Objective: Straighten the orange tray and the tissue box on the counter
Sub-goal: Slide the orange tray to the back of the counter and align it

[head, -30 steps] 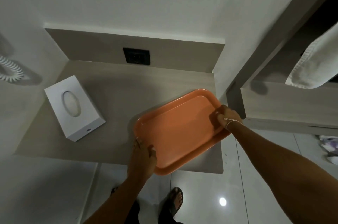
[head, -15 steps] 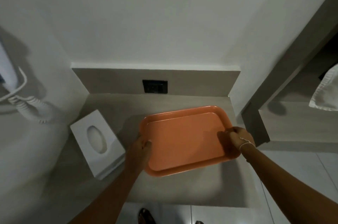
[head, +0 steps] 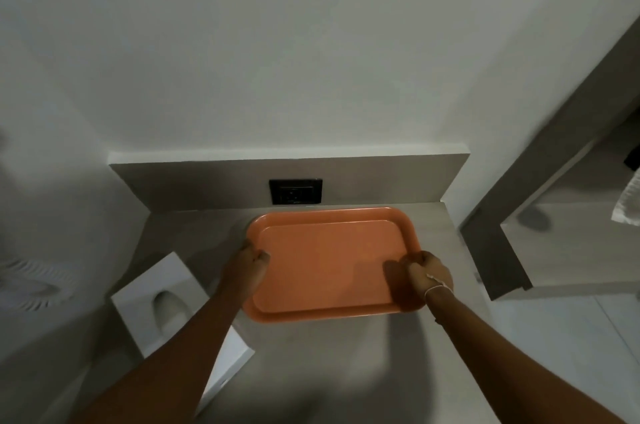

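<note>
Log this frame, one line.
phase: squaring tray | left hand: grips orange tray left rim | right hand: grips right rim | tissue box: askew, untouched

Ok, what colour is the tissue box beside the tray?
White, with an oval opening on top; the tissue box shows in the head view.

Plain white wall [head: 277,42] ahead, dimly lit. Grey wood-grain surface [head: 311,371] with a matching upstand [head: 381,177] along its far edge, black socket [head: 296,191] set in it. Grey wood cabinet [head: 554,250] to the right, pale tiled floor [head: 561,337] near its base.
</note>
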A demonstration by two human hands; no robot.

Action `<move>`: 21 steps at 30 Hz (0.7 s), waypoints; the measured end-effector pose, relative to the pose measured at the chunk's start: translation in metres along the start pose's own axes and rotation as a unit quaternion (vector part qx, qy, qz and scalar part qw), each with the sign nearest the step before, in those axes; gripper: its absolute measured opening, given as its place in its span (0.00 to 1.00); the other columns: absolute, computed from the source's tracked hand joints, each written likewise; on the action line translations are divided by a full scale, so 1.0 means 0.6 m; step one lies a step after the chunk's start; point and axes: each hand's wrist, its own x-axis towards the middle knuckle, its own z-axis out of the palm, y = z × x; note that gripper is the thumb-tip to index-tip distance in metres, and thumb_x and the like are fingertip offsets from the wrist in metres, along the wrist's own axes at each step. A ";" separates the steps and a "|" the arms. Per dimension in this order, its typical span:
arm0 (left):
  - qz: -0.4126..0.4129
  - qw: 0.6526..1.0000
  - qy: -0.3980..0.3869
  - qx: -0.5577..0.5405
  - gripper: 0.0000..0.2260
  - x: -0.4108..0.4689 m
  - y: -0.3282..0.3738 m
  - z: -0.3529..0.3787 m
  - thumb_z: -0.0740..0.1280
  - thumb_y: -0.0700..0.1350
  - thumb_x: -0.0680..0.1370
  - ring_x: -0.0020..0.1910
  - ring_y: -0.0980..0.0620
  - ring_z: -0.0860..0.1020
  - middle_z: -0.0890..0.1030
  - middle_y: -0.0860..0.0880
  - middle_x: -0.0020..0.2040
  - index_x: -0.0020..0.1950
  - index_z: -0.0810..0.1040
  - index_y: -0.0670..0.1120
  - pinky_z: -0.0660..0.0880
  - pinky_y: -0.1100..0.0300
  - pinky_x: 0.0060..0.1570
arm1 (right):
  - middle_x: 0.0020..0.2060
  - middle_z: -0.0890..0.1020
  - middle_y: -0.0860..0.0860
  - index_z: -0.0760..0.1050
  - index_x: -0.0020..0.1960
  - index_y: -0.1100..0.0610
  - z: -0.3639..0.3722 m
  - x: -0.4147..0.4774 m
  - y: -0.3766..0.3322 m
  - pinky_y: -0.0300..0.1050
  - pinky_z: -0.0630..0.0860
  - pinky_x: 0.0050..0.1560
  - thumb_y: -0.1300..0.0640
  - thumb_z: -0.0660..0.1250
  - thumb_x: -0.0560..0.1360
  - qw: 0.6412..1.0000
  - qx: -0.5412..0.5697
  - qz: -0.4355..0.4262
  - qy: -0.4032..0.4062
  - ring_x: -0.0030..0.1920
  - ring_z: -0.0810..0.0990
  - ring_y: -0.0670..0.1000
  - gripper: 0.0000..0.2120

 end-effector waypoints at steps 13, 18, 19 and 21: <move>0.012 1.000 0.009 0.020 0.18 0.041 -0.033 0.009 0.58 0.49 0.80 0.56 0.36 0.77 0.78 0.36 0.60 0.67 0.70 0.42 0.73 0.45 0.59 | 0.59 0.75 0.60 0.69 0.61 0.57 0.042 0.003 0.000 0.57 0.77 0.53 0.56 0.66 0.69 0.999 -0.028 -0.023 -0.033 0.53 0.78 0.66 0.21; 0.069 0.974 0.042 0.211 0.27 0.006 -0.031 0.040 0.53 0.54 0.80 0.73 0.36 0.62 0.58 0.36 0.77 0.75 0.58 0.40 0.61 0.43 0.73 | 0.71 0.65 0.61 0.57 0.72 0.62 0.043 -0.028 0.012 0.63 0.65 0.70 0.53 0.66 0.73 0.989 -0.060 -0.133 -0.015 0.73 0.60 0.65 0.33; 0.092 0.965 0.043 0.242 0.29 -0.016 -0.032 0.054 0.52 0.55 0.80 0.76 0.36 0.57 0.55 0.37 0.78 0.76 0.55 0.40 0.56 0.44 0.75 | 0.75 0.60 0.60 0.52 0.75 0.61 0.045 -0.047 0.018 0.62 0.60 0.74 0.50 0.64 0.75 0.983 -0.081 -0.165 -0.018 0.76 0.55 0.64 0.36; 0.136 0.946 0.027 0.293 0.32 -0.067 -0.037 0.092 0.47 0.58 0.79 0.79 0.39 0.48 0.51 0.37 0.79 0.77 0.51 0.39 0.48 0.45 0.78 | 0.78 0.52 0.58 0.44 0.78 0.57 0.052 -0.090 0.032 0.59 0.52 0.75 0.44 0.59 0.78 0.965 -0.118 -0.230 -0.033 0.78 0.47 0.61 0.38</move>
